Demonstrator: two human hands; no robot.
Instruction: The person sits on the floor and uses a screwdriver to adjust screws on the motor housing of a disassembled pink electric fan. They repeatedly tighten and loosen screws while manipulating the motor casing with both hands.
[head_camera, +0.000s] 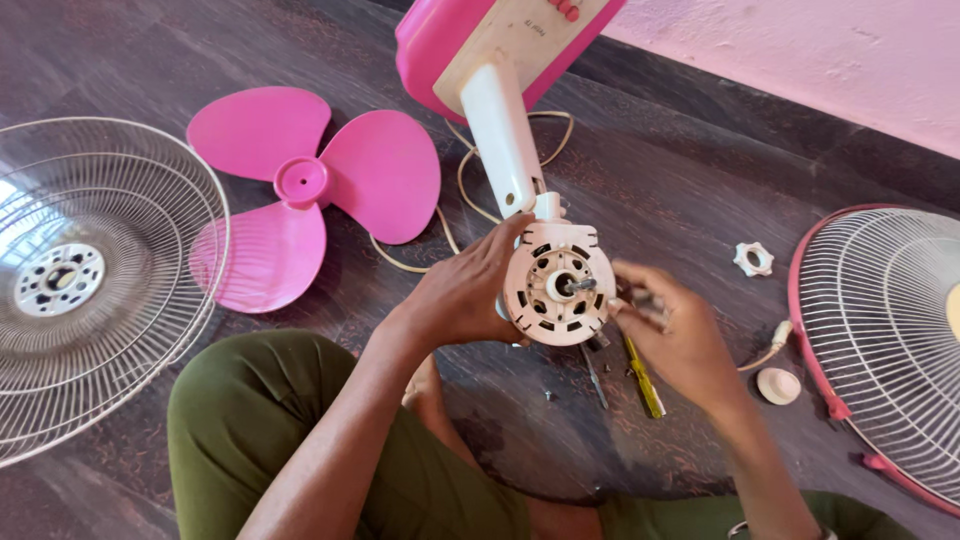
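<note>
A white round fan motor housing (558, 285) with a metal shaft at its centre sits on a white neck (499, 135) that leads to a pink and cream fan base (500, 40). My left hand (465, 290) grips the left side of the housing. My right hand (672, 335) is at the housing's right edge, fingers pinched on a small dark part that I cannot make out. A yellow-handled screwdriver (645, 375) lies on the floor under my right hand.
A pink three-blade fan blade (300, 185) lies on the dark floor at left, beside a wire grille (90, 280). Another grille with a pink rim (880, 330) lies at right. A white plastic nut (753, 259), a round cap (778, 385) and a cream cord (455, 190) lie nearby.
</note>
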